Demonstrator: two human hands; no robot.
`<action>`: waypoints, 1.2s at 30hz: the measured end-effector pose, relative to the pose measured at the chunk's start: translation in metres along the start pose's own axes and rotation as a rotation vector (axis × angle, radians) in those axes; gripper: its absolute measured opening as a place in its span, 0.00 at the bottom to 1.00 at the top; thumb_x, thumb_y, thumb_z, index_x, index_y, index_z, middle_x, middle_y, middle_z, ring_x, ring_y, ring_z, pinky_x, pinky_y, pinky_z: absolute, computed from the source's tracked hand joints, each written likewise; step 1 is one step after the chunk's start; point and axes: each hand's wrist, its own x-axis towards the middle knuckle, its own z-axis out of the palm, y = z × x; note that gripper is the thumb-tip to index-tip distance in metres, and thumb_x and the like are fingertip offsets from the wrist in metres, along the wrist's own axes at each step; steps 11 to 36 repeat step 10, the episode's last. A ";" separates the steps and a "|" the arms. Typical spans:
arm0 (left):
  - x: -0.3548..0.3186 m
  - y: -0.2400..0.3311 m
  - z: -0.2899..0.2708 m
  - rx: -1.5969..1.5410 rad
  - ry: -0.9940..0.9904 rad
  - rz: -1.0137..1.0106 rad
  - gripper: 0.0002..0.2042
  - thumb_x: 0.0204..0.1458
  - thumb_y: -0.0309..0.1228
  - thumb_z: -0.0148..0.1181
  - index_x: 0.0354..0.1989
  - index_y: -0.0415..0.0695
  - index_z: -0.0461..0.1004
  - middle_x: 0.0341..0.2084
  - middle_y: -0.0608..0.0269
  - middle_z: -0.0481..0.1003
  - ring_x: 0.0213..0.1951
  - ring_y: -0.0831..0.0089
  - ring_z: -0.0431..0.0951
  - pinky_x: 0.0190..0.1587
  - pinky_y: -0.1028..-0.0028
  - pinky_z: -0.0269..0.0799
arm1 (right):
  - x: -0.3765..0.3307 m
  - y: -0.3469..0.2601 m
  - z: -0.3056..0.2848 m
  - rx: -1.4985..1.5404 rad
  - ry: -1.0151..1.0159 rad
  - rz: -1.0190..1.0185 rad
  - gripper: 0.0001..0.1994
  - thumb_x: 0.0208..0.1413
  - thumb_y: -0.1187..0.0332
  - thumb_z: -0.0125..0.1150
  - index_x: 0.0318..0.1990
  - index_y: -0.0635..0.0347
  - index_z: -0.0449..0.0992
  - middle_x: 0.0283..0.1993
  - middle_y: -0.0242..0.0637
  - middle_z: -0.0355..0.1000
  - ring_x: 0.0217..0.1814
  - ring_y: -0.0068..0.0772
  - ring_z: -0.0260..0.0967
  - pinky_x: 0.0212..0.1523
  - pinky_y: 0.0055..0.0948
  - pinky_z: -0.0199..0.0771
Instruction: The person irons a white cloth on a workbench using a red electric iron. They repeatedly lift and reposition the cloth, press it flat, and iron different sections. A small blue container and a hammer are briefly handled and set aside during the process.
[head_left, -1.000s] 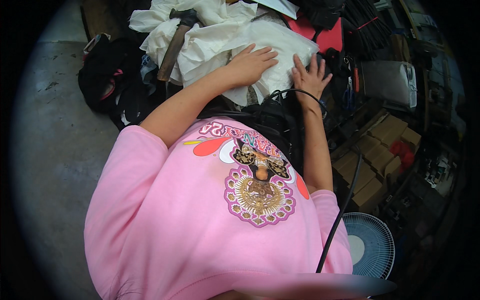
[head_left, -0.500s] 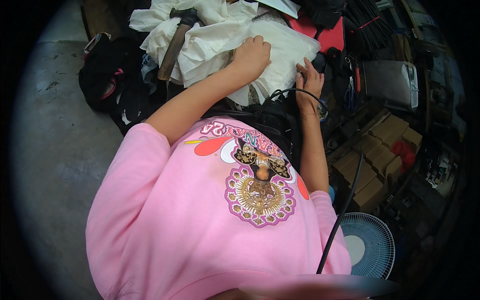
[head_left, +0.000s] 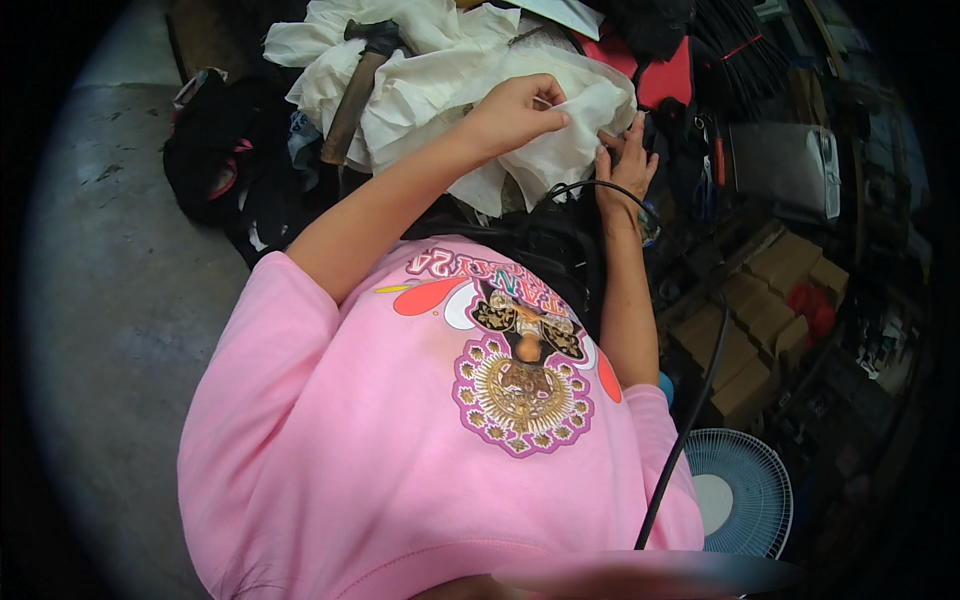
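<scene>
A thin white cloth [head_left: 570,145] lies rumpled over the work surface in front of me. My left hand [head_left: 520,115] pinches a fold of it between thumb and fingers, raising the fold. At the cloth's right edge, my right hand [head_left: 627,172] has its fingers spread, the fingertips against or beside the fabric. To the left, a hammer [head_left: 355,105] with a wooden handle and dark head rests on more bunched white cloth [head_left: 425,95]. What lies under the cloth is mostly hidden.
Dark fabric [head_left: 215,150] is heaped on the left. Red and black material [head_left: 665,80] lies at the back right, near blue-handled scissors [head_left: 704,195]. On the right are cardboard boxes [head_left: 735,330] and a fan [head_left: 740,490]. A black cable [head_left: 690,410] crosses beside my right arm.
My left hand has shifted slightly right and pulled up a fold of the cloth, which was flatter before. My right hand's fingers have spread a little more at the cloth's edge.
</scene>
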 end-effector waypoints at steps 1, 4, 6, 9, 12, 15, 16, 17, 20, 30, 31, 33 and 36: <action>-0.003 0.004 -0.003 -0.127 -0.018 -0.070 0.08 0.50 0.28 0.60 0.37 0.40 0.73 0.30 0.65 0.76 0.32 0.78 0.74 0.35 0.76 0.70 | -0.001 0.001 0.000 -0.006 0.003 -0.010 0.42 0.53 0.67 0.61 0.73 0.59 0.42 0.46 0.24 0.78 0.60 0.37 0.65 0.69 0.63 0.40; -0.016 0.019 -0.014 -0.420 -0.026 -0.038 0.07 0.48 0.23 0.58 0.37 0.41 0.72 0.28 0.68 0.74 0.31 0.81 0.72 0.34 0.80 0.67 | 0.002 0.003 0.000 -0.048 -0.016 -0.012 0.45 0.52 0.68 0.62 0.73 0.58 0.40 0.47 0.24 0.78 0.60 0.38 0.65 0.69 0.63 0.40; -0.026 0.030 -0.027 -0.496 -0.025 -0.023 0.08 0.47 0.19 0.56 0.36 0.40 0.70 0.28 0.69 0.73 0.31 0.83 0.71 0.34 0.82 0.66 | 0.000 0.001 0.000 -0.059 -0.044 0.024 0.45 0.52 0.68 0.62 0.73 0.58 0.40 0.47 0.24 0.78 0.60 0.39 0.66 0.69 0.64 0.39; -0.039 0.047 -0.049 -0.457 0.035 -0.006 0.09 0.47 0.19 0.55 0.38 0.40 0.70 0.29 0.68 0.73 0.32 0.85 0.71 0.36 0.83 0.66 | -0.001 0.006 0.003 -0.008 -0.052 0.036 0.46 0.52 0.63 0.62 0.74 0.57 0.40 0.50 0.27 0.78 0.62 0.39 0.65 0.70 0.65 0.35; -0.044 0.052 -0.055 -0.512 0.053 0.076 0.11 0.47 0.18 0.53 0.40 0.40 0.69 0.33 0.67 0.73 0.33 0.84 0.71 0.36 0.84 0.66 | 0.000 0.009 0.006 0.015 -0.058 0.050 0.49 0.50 0.62 0.65 0.74 0.53 0.38 0.51 0.27 0.78 0.62 0.42 0.65 0.69 0.68 0.34; -0.044 0.052 -0.055 -0.512 0.053 0.076 0.11 0.47 0.18 0.53 0.40 0.40 0.69 0.33 0.67 0.73 0.33 0.84 0.71 0.36 0.84 0.66 | 0.000 0.009 0.006 0.015 -0.058 0.050 0.49 0.50 0.62 0.65 0.74 0.53 0.38 0.51 0.27 0.78 0.62 0.42 0.65 0.69 0.68 0.34; -0.044 0.052 -0.055 -0.512 0.053 0.076 0.11 0.47 0.18 0.53 0.40 0.40 0.69 0.33 0.67 0.73 0.33 0.84 0.71 0.36 0.84 0.66 | 0.000 0.009 0.006 0.015 -0.058 0.050 0.49 0.50 0.62 0.65 0.74 0.53 0.38 0.51 0.27 0.78 0.62 0.42 0.65 0.69 0.68 0.34; -0.044 0.052 -0.055 -0.512 0.053 0.076 0.11 0.47 0.18 0.53 0.40 0.40 0.69 0.33 0.67 0.73 0.33 0.84 0.71 0.36 0.84 0.66 | 0.000 0.009 0.006 0.015 -0.058 0.050 0.49 0.50 0.62 0.65 0.74 0.53 0.38 0.51 0.27 0.78 0.62 0.42 0.65 0.69 0.68 0.34; -0.044 0.052 -0.055 -0.512 0.053 0.076 0.11 0.47 0.18 0.53 0.40 0.40 0.69 0.33 0.67 0.73 0.33 0.84 0.71 0.36 0.84 0.66 | 0.000 0.009 0.006 0.015 -0.058 0.050 0.49 0.50 0.62 0.65 0.74 0.53 0.38 0.51 0.27 0.78 0.62 0.42 0.65 0.69 0.68 0.34; -0.044 0.052 -0.055 -0.512 0.053 0.076 0.11 0.47 0.18 0.53 0.40 0.40 0.69 0.33 0.67 0.73 0.33 0.84 0.71 0.36 0.84 0.66 | 0.000 0.009 0.006 0.015 -0.058 0.050 0.49 0.50 0.62 0.65 0.74 0.53 0.38 0.51 0.27 0.78 0.62 0.42 0.65 0.69 0.68 0.34; -0.044 0.052 -0.055 -0.512 0.053 0.076 0.11 0.47 0.18 0.53 0.40 0.40 0.69 0.33 0.67 0.73 0.33 0.84 0.71 0.36 0.84 0.66 | 0.000 0.009 0.006 0.015 -0.058 0.050 0.49 0.50 0.62 0.65 0.74 0.53 0.38 0.51 0.27 0.78 0.62 0.42 0.65 0.69 0.68 0.34; -0.044 0.052 -0.055 -0.512 0.053 0.076 0.11 0.47 0.18 0.53 0.40 0.40 0.69 0.33 0.67 0.73 0.33 0.84 0.71 0.36 0.84 0.66 | 0.000 0.009 0.006 0.015 -0.058 0.050 0.49 0.50 0.62 0.65 0.74 0.53 0.38 0.51 0.27 0.78 0.62 0.42 0.65 0.69 0.68 0.34; -0.044 0.052 -0.055 -0.512 0.053 0.076 0.11 0.47 0.18 0.53 0.40 0.40 0.69 0.33 0.67 0.73 0.33 0.84 0.71 0.36 0.84 0.66 | 0.000 0.009 0.006 0.015 -0.058 0.050 0.49 0.50 0.62 0.65 0.74 0.53 0.38 0.51 0.27 0.78 0.62 0.42 0.65 0.69 0.68 0.34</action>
